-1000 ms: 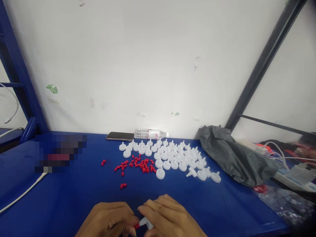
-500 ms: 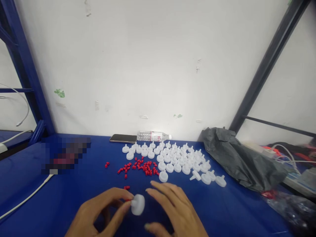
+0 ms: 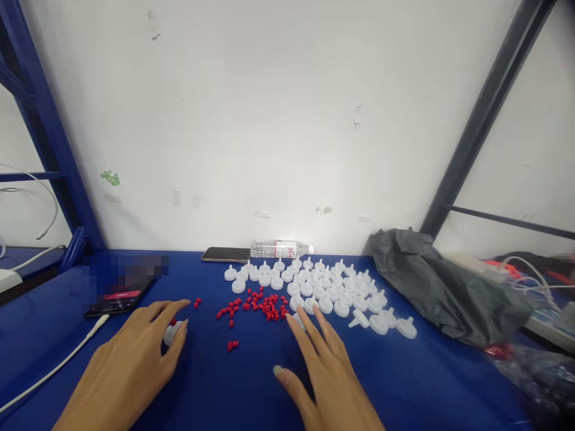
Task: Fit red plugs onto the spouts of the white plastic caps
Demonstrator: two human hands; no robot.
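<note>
On the left of the blue table, my left hand [image 3: 130, 353] has its thumb and index finger apart. Between them, partly hidden, is a white nozzle cap [image 3: 169, 335] with a red tip cap [image 3: 173, 322] on top. My right hand [image 3: 321, 365] reaches over the table, fingers spread, its fingertips at a white nozzle cap [image 3: 299, 323] on the near edge of the group; whether they touch it I cannot tell. Many more white nozzle caps [image 3: 341, 308] stand behind, mostly spout up. Small red tip caps [image 3: 269, 308] lie scattered between my hands, with a pair [image 3: 232, 345] closer to me.
Against the wall lie a dark phone [image 3: 226, 254] and a clear water bottle [image 3: 281, 248]. Another phone [image 3: 119, 302] with a white cable [image 3: 58, 365] is at left. A dark grey bag [image 3: 440, 290] and a clear plastic bag [image 3: 534, 371] cover the right side.
The hands were together on a white nozzle cap with a red tip. My left hand carried it left and its fingers have parted. My right hand moved forward to the white caps.
</note>
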